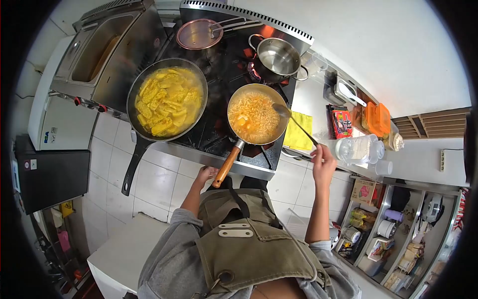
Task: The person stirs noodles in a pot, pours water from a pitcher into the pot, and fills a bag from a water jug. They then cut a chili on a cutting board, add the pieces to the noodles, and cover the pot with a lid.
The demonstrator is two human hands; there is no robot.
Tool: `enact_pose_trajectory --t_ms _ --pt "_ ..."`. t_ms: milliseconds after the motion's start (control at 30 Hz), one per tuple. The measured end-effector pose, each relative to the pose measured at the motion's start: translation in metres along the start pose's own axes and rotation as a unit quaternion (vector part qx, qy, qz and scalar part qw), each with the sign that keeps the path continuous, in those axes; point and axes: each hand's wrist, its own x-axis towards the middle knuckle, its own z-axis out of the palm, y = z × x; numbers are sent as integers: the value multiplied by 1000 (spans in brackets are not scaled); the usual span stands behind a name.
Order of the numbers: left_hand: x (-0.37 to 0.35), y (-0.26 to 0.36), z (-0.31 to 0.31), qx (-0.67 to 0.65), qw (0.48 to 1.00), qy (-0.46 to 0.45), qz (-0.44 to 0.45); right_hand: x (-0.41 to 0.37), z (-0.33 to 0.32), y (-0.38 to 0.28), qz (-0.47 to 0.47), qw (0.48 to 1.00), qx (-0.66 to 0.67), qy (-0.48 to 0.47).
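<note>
My right hand (323, 158) is closed around the dark handle of a ladle (304, 130). The ladle's bowl rests over the right side of a saucepan (255, 138) of instant noodles (254, 114) in orange broth. By the stove's front edge, my left hand (206, 174) is low beside the saucepan's wooden handle (228, 167); its fingertips are partly hidden. Left of the noodles, a large black frying pan (133, 107) holds yellow pieces (169, 102) in yellow sauce, its handle pointing toward me.
A steel pot (279, 55) stands on the back right burner, with flame glowing beside it. Tongs (234, 24) lie across a reddish plate (199, 35) behind. On the right counter are a yellow cloth (298, 129), a red noodle packet (341, 123), clear jars (354, 149) and an orange-lidded container (376, 119).
</note>
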Motion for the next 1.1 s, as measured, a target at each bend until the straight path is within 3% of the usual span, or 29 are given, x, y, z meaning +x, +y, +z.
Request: enact_pose_trajectory --t_ms 167,200,267,467,600,733,833,1000,1100 --pt "-2 -1 9 -21 999 34 18 10 17 -23 -141 977 -152 -52" --pt "-2 0 9 -16 999 35 12 12 23 -26 -143 976 -153 -55" --pt "2 -5 7 -23 999 34 10 18 35 -27 -234 956 -177 -29" --pt "9 -11 5 -37 999 31 8 48 47 -20 -230 949 -217 -4" --pt "5 -8 6 -39 998 39 10 46 36 -33 -244 958 -147 45" --pt "3 -5 7 -30 999 37 1 31 44 -23 -128 991 -37 34" --pt "3 -5 4 -27 999 26 -1 28 58 -14 -54 998 -11 -18" --pt "-1 0 6 -42 998 38 3 37 71 5 -23 999 -34 -21" --pt "-2 1 5 -42 999 31 2 41 70 9 69 996 34 -49"
